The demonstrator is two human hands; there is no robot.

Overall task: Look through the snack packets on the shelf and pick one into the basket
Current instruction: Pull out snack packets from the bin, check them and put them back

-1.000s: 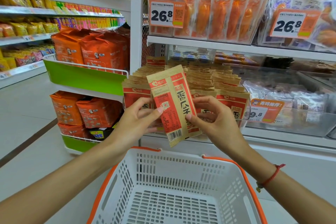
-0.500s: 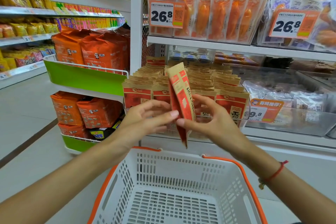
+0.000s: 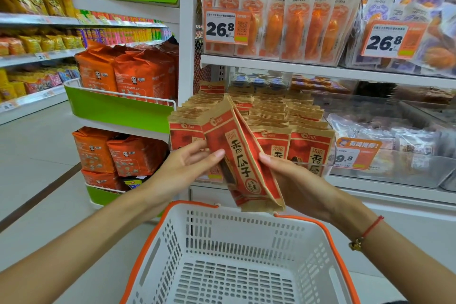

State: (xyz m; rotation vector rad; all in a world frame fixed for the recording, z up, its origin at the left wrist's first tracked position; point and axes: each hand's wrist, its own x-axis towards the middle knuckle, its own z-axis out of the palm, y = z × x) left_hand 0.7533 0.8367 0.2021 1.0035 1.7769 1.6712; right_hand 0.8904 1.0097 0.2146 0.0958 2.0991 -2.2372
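I hold one brown-and-red snack packet point(image 3: 240, 160) up in front of the shelf, tilted, its printed front facing me. My left hand point(image 3: 187, 168) pinches its left edge, fingertips on the front. At the right edge, my right hand point(image 3: 296, 180) grips the packet from behind. The packet's lower end hangs just above the far rim of the white basket point(image 3: 246, 229) with the orange rim, which holds nothing. Rows of identical packets point(image 3: 271, 116) stand in a clear bin on the shelf right behind.
A 9.8 price tag point(image 3: 355, 155) hangs on the bin front. Orange-filled packets point(image 3: 296, 24) with 26.8 tags fill the shelf above. Clear-wrapped snacks point(image 3: 407, 138) lie to the right. A green rack of orange bags point(image 3: 128, 74) stands left, beside an open aisle floor.
The packet has been turned over between my hands: from its back with the barcode, through edge-on, to its front. It also sits slightly lower and more to the right.
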